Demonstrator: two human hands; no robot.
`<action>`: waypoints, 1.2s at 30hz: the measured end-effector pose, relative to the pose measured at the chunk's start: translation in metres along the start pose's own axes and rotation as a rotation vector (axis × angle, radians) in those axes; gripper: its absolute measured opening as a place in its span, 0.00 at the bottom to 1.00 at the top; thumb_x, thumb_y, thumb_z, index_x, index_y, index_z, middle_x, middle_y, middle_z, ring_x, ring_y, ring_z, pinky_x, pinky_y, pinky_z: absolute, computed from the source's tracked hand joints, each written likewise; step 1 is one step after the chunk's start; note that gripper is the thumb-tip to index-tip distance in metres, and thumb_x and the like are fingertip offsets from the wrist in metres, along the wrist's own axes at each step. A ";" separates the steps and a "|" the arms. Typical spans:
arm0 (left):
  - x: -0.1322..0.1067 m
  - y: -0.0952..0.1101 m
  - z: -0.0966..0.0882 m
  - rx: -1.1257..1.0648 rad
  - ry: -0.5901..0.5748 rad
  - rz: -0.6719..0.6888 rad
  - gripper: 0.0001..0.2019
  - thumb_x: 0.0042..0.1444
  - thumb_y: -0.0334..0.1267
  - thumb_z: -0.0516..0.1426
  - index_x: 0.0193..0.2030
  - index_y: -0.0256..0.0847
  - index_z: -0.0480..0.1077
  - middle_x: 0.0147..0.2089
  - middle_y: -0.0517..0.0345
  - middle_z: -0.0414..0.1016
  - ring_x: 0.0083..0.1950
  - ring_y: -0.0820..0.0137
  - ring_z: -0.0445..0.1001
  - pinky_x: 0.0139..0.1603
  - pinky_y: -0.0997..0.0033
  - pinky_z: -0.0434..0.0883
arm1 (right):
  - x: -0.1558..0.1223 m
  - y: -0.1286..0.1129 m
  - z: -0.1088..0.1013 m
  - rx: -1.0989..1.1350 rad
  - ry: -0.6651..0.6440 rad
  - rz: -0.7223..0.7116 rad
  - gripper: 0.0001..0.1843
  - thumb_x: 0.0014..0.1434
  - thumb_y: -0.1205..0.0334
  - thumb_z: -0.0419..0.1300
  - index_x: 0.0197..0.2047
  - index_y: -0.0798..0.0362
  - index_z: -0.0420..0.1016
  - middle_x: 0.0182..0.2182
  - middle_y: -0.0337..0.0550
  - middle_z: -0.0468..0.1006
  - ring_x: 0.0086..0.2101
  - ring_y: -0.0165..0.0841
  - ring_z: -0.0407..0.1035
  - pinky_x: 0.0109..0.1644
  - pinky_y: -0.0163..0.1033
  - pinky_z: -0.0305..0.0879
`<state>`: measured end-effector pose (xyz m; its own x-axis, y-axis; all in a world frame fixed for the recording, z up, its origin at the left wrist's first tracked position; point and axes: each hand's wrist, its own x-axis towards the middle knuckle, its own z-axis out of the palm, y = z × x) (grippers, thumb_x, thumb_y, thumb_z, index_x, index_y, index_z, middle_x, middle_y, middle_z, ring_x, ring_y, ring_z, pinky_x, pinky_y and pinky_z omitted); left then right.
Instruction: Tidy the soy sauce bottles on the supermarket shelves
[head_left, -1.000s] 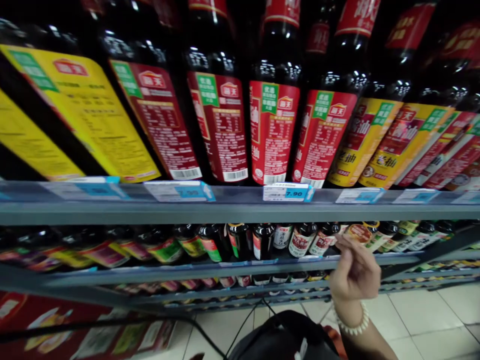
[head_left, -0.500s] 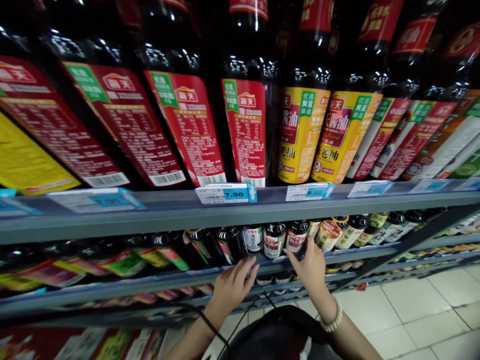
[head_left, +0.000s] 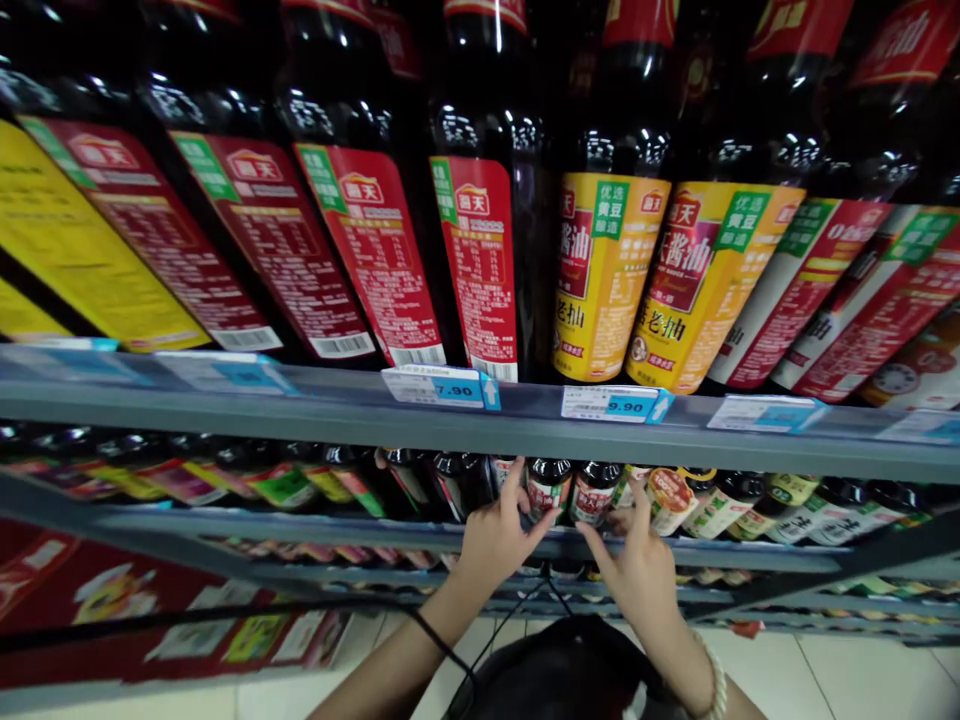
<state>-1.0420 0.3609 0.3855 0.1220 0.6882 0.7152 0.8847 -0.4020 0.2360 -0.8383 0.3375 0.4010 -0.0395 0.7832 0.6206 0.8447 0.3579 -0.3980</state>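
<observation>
I face a grey shop shelf (head_left: 480, 430) full of dark sauce bottles. My left hand (head_left: 499, 535) reaches to the second shelf, its fingers spread against a small dark bottle with a red label (head_left: 546, 490). To its right, my right hand (head_left: 637, 565) has its fingers apart and touches the neighbouring small bottles (head_left: 596, 490). Neither hand grips anything that I can make out. Large bottles with red labels (head_left: 476, 265) and yellow labels (head_left: 604, 275) stand on the shelf above.
Price tags reading 7.90 (head_left: 441, 387) and 9.90 (head_left: 615, 403) sit on the upper shelf edge. More small bottles (head_left: 757, 500) line the second shelf. A dark bag (head_left: 559, 670) hangs below my arms. White floor tiles (head_left: 847, 675) lie to the right.
Both hands have risen a little towards the small bottles on the second shelf. One second ago only my right hand showed, farther right. The view has shifted slightly.
</observation>
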 end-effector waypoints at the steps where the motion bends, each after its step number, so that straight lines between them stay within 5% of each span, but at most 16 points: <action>1: 0.000 0.001 0.002 0.005 0.006 -0.014 0.37 0.69 0.58 0.50 0.69 0.27 0.48 0.27 0.68 0.70 0.21 0.78 0.70 0.22 0.76 0.64 | 0.005 -0.003 -0.008 0.065 0.032 -0.003 0.38 0.68 0.44 0.57 0.68 0.64 0.53 0.31 0.43 0.78 0.25 0.33 0.74 0.24 0.33 0.68; 5: -0.001 0.006 0.009 0.049 0.027 -0.059 0.38 0.68 0.61 0.47 0.71 0.28 0.47 0.25 0.68 0.70 0.21 0.75 0.72 0.22 0.75 0.64 | 0.035 -0.011 -0.029 0.124 0.263 -0.175 0.29 0.65 0.58 0.63 0.64 0.58 0.61 0.41 0.50 0.79 0.39 0.36 0.77 0.44 0.40 0.75; 7: -0.003 0.009 0.013 0.064 0.030 -0.084 0.39 0.68 0.61 0.46 0.72 0.29 0.46 0.26 0.66 0.70 0.22 0.74 0.73 0.22 0.74 0.64 | 0.050 -0.011 -0.029 0.061 0.320 -0.259 0.26 0.65 0.57 0.63 0.61 0.59 0.63 0.44 0.56 0.77 0.44 0.43 0.75 0.49 0.47 0.73; 12: -0.019 0.016 0.022 0.075 0.082 -0.094 0.38 0.70 0.54 0.49 0.74 0.27 0.41 0.33 0.58 0.75 0.28 0.71 0.76 0.26 0.74 0.70 | 0.073 -0.009 -0.017 -0.086 0.214 -0.301 0.23 0.69 0.47 0.55 0.49 0.62 0.67 0.33 0.56 0.77 0.32 0.46 0.75 0.33 0.45 0.72; 17: -0.034 0.025 0.026 0.175 0.089 -0.153 0.35 0.69 0.50 0.50 0.74 0.32 0.44 0.56 0.41 0.75 0.50 0.60 0.79 0.38 0.69 0.78 | 0.080 -0.004 -0.015 -0.099 0.174 -0.303 0.27 0.70 0.42 0.51 0.46 0.64 0.67 0.31 0.56 0.78 0.28 0.46 0.76 0.26 0.42 0.67; 31: -0.029 0.036 0.033 0.153 -0.094 -0.265 0.41 0.69 0.50 0.51 0.76 0.33 0.32 0.58 0.36 0.73 0.51 0.58 0.79 0.39 0.66 0.78 | 0.076 0.002 -0.008 -0.126 0.192 -0.183 0.37 0.64 0.33 0.54 0.50 0.65 0.70 0.37 0.63 0.80 0.33 0.53 0.78 0.29 0.45 0.70; 34: -0.031 0.030 0.018 0.095 -0.055 -0.227 0.36 0.70 0.50 0.49 0.75 0.33 0.39 0.57 0.40 0.74 0.52 0.59 0.78 0.41 0.66 0.79 | 0.070 0.003 -0.008 0.063 0.138 -0.119 0.37 0.60 0.36 0.62 0.55 0.63 0.69 0.42 0.62 0.80 0.39 0.54 0.78 0.36 0.49 0.74; 36: -0.035 0.019 0.003 0.071 0.033 -0.172 0.31 0.69 0.45 0.50 0.72 0.33 0.48 0.55 0.42 0.75 0.51 0.62 0.78 0.44 0.68 0.78 | 0.060 0.001 -0.005 0.259 0.225 -0.093 0.39 0.56 0.46 0.69 0.62 0.60 0.66 0.51 0.63 0.76 0.49 0.55 0.74 0.46 0.55 0.76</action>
<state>-1.0282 0.3314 0.3628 -0.0475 0.7224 0.6898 0.9208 -0.2360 0.3106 -0.8371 0.3823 0.4411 0.0331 0.6198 0.7840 0.6785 0.5621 -0.4730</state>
